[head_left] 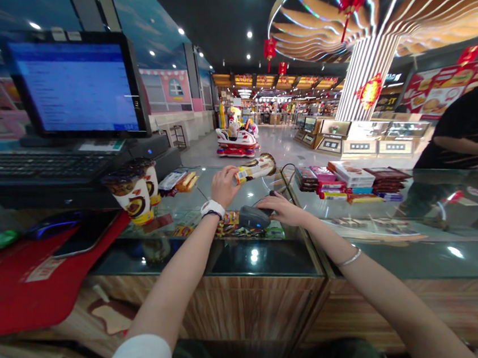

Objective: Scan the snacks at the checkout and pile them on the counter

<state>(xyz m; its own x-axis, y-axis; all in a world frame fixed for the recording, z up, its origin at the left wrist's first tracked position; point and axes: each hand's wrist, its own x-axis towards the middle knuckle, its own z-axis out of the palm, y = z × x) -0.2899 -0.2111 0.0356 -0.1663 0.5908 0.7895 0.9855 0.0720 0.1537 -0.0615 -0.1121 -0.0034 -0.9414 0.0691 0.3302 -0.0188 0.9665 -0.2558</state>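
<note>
My left hand (223, 185) is closed around a packaged cup snack (257, 168), held on its side above the glass counter (282, 252). My right hand (284, 207) rests on a dark barcode scanner (254, 217) lying on the counter, fingers curled over its far end. The snack's end points right, just above the scanner. A white watch sits on my left wrist and a thin bangle on my right.
Two similar cup snacks (135, 191) stand left of my hands, beside a keyboard (39, 165) and a monitor (76, 85). Stacked chocolate boxes (349, 185) lie on the glass to the right. A person in dark clothes (470, 126) stands across the counter. A red mat (10, 280) covers the lower left.
</note>
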